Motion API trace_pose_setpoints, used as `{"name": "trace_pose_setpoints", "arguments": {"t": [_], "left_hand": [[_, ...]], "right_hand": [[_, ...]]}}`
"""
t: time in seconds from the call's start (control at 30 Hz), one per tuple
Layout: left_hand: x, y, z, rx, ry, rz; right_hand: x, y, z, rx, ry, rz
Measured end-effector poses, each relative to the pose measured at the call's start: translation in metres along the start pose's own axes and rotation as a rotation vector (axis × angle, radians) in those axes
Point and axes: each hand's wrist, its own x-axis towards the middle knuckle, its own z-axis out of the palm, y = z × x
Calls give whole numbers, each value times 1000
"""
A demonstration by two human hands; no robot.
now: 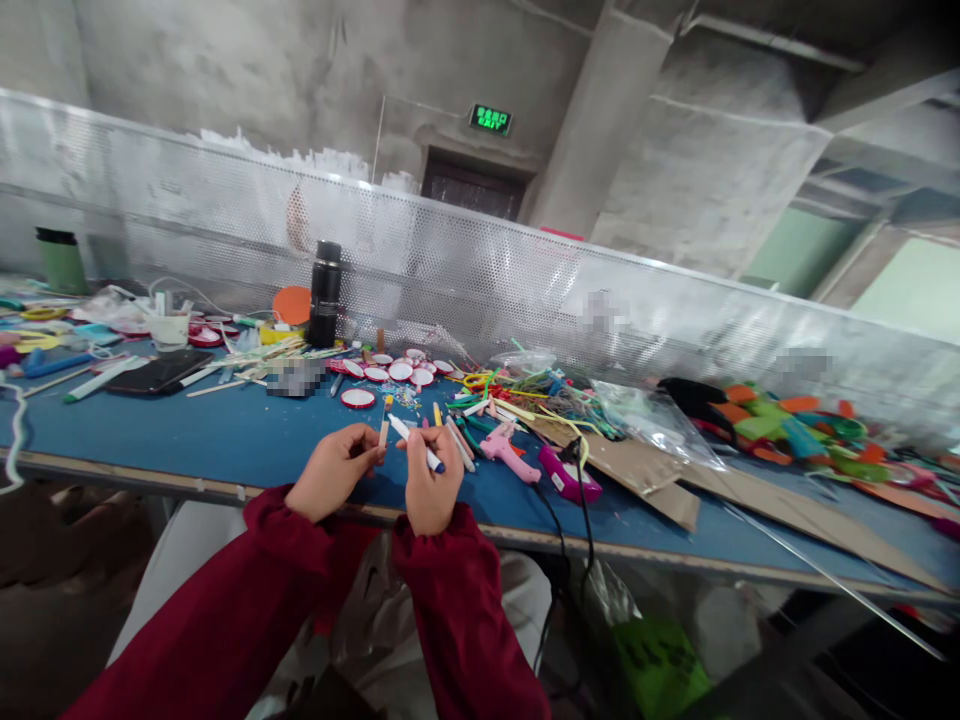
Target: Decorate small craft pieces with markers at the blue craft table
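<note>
My left hand (pixel 337 470) is closed, pinching a small tan stick (pixel 384 432) with a yellow tip, held upright between thumb and fingers. In my right hand (pixel 433 480) is a white marker pen (pixel 400 428) with a dark blue end; its front points up and left, close to the stick. Whether the pen touches the stick I cannot tell. Just beyond the hands lies a round white disc with a red rim (pixel 358 398). To the right of my right hand are several pens (pixel 459 445) and a pink glue gun (pixel 506 450).
A black bottle (pixel 325 295) stands at the back, with several red-rimmed discs (pixel 400 371) to its right. A phone (pixel 159 371) lies at the left. Cardboard strips (pixel 637 465) and colourful felt-like pieces (pixel 802 430) are at the right. Cables (pixel 589 530) hang over the front edge.
</note>
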Motion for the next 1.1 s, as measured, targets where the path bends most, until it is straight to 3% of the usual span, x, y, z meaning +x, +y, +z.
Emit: {"name": "trace_pose_setpoints", "arguments": {"t": [1.1], "left_hand": [[-1, 1, 0, 5, 18, 5]], "right_hand": [[0, 1, -1, -20, 15, -4]]}}
